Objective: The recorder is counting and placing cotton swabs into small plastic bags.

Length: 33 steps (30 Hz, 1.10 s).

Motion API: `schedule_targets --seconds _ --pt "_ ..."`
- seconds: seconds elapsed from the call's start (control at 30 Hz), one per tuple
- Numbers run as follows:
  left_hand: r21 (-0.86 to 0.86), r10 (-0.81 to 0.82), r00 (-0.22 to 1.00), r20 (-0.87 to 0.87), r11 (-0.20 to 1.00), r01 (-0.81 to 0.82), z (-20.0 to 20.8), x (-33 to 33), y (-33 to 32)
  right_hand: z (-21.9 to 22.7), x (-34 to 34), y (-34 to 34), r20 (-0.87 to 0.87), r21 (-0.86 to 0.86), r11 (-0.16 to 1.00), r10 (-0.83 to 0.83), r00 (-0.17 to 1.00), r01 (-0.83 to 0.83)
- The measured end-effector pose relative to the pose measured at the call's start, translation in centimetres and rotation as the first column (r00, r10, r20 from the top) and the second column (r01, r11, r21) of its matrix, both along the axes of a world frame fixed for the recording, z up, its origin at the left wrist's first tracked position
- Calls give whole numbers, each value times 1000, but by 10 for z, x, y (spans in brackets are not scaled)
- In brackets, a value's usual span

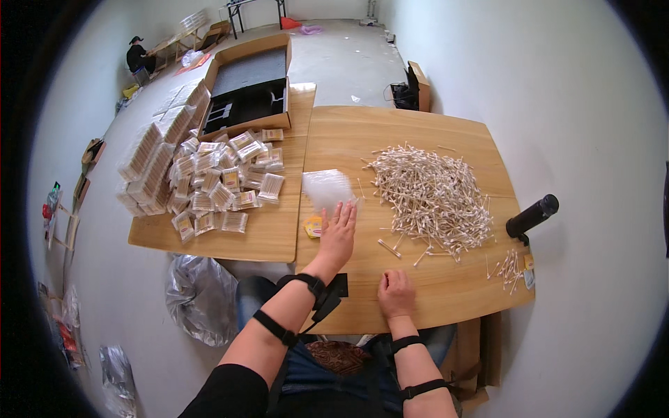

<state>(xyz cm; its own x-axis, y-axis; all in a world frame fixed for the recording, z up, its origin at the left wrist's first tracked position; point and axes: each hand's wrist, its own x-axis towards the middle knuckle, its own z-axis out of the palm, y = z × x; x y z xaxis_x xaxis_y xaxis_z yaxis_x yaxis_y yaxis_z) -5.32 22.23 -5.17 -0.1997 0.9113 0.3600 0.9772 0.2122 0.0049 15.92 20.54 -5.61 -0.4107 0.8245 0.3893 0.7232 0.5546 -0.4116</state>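
My left hand (338, 235) reaches over the wooden table with its fingers stretched out. Its fingertips are at the lower edge of a stack of clear plastic bags (326, 187). Small yellow-and-white cards (313, 226) lie just left of the hand. My right hand (397, 292) rests curled near the table's front edge; whatever is inside it, if anything, is hidden. Beyond that hand spreads a big heap of loose cotton swabs (435, 198), with a few strays at its near side. Filled packets of swabs (223, 177) are piled on the left table.
Stacks of wrapped packets (150, 157) line the left table's outer edge, by an open cardboard box (244, 127). A black cylinder on a stand (532, 216) rises at the right edge, near a smaller swab group (509, 270). Another person (139, 57) sits far left.
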Motion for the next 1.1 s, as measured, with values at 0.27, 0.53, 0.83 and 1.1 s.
schedule_targets --seconds 0.27,0.53,0.83,1.1 --pt "366 -294 541 788 930 -27 75 45 -94 -1 2 -3 -99 -16 1000 -16 995 14" --pt "59 -44 -76 996 977 205 71 49 -179 5 3 -27 -624 -669 615 -159 765 -418" --pt "-93 59 160 985 972 214 74 53 -199 82 10 -98 -619 -626 499 148 771 -599" --pt "-51 94 -295 951 987 151 82 71 -206 109 27 -104 -633 -654 475 82 770 -589"
